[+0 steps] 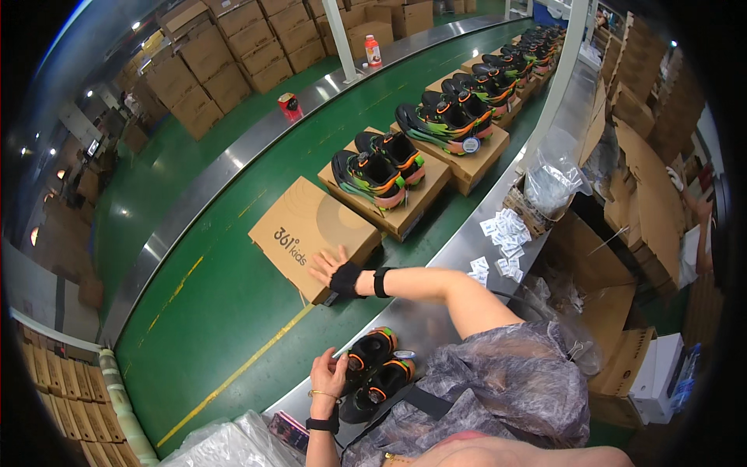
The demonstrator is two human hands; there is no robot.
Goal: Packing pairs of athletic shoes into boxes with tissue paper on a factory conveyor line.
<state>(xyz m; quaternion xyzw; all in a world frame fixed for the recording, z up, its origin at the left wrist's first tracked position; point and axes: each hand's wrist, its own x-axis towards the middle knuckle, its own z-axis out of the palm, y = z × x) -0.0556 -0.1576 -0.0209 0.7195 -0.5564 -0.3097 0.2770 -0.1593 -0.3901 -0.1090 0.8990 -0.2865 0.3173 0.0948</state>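
My right hand, in a black fingerless glove, lies with spread fingers on the lid of a closed brown shoebox on the green conveyor belt. Close to my body, a pair of black sneakers with orange and green trim rests on the metal edge of the line. My left hand is at the farther shoe of that pair, its fingers bent and pinching the shoe's edge. Part of that grip is hidden. Beyond the closed box, another pair of sneakers stands on a brown box.
More boxes topped with sneakers line the belt into the distance. Small white packets lie on the metal ledge beside a plastic bag. A white post rises on the right. Clear plastic sheeting lies at lower left.
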